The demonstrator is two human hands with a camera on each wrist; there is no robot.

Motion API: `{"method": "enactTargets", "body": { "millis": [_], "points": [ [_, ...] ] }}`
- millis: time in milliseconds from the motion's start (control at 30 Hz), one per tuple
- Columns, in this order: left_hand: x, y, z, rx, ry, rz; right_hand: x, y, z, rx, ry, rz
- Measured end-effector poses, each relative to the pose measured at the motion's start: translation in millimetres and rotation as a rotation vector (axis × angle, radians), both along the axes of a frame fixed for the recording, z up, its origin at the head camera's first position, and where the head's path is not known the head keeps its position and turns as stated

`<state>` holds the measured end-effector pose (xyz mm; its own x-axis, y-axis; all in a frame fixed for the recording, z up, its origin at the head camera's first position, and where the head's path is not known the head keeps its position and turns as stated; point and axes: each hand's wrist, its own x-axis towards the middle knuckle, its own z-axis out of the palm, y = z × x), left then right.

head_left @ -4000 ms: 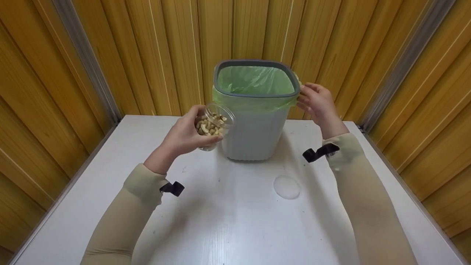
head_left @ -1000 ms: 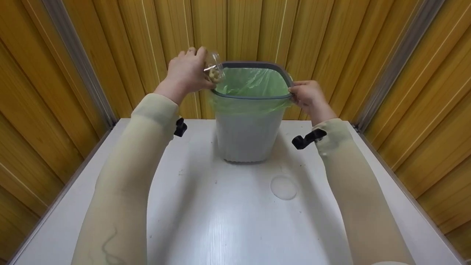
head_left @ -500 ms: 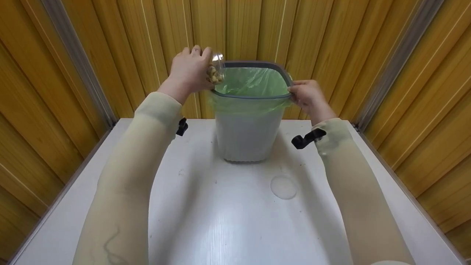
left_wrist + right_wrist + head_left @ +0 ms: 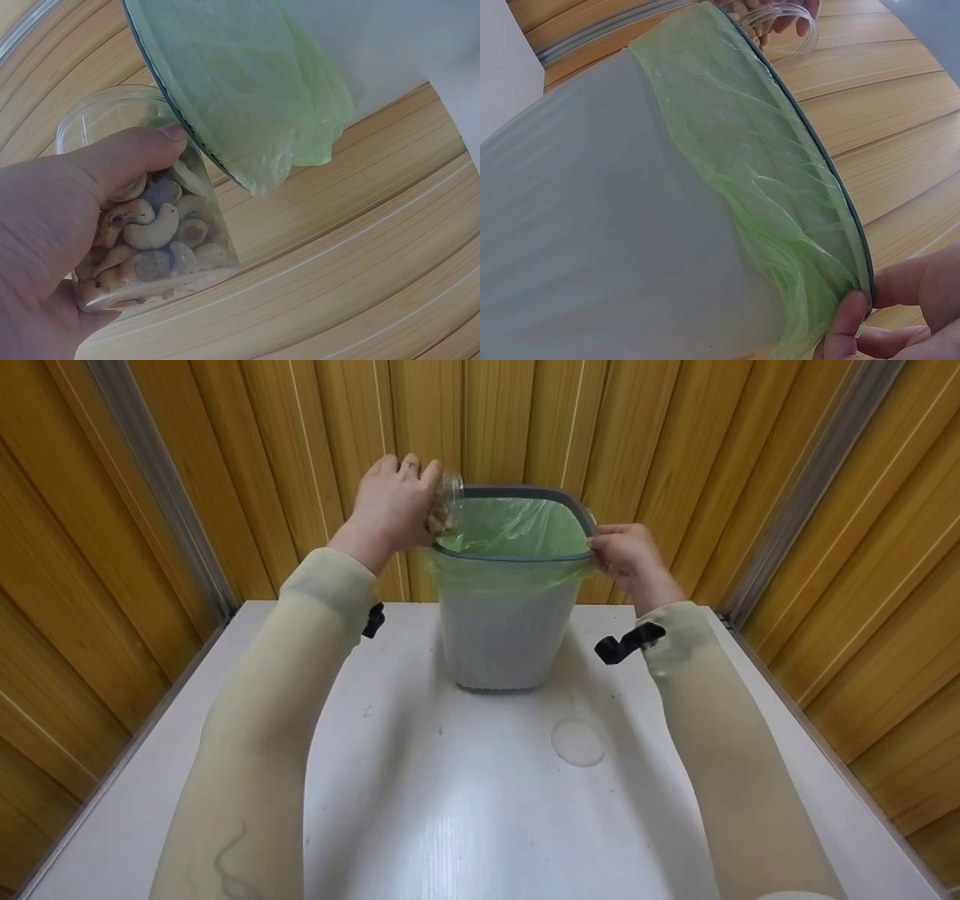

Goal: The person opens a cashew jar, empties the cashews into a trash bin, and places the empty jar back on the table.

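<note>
My left hand (image 4: pixel 394 506) grips a clear plastic jar (image 4: pixel 154 281) of cashew nuts (image 4: pixel 154 229), its fingers wrapped round the side. The jar has no lid on and is tipped, its mouth at the left rim of a trash can (image 4: pixel 502 637). Nuts still lie in the jar. The can is pale grey with a dark grey rim ring (image 4: pixel 517 493), lined with a green plastic bag (image 4: pixel 517 525) folded over the outside. My right hand (image 4: pixel 628 555) pinches the can's right rim together with the bag, thumb on one side and fingers on the other.
A round clear lid (image 4: pixel 577 742) lies flat on the white table (image 4: pixel 465 810), in front of the can and to its right. Yellow wood-look panels (image 4: pixel 495 420) stand close behind the table and on both sides.
The left hand has raised the jar from before the can to its left rim and tipped it further over the opening. The right hand has closed on the right rim and now stays there.
</note>
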<state>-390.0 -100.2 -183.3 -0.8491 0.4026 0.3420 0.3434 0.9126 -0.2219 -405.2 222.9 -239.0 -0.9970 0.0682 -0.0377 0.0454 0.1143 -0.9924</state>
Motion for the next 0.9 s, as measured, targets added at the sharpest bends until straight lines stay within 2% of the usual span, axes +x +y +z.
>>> {"method": "enactTargets", "body": {
  "millis": [733,900],
  "points": [
    [-1.8,5.9,-0.9,-0.091,0.013,0.014,-1.0,1.8,-1.4,0.01,0.005,-0.009],
    [-1.7,9.2,0.3,-0.136,0.009,0.021,-2.5,1.2,-2.1,0.028,0.012,-0.012]
  ]
}}
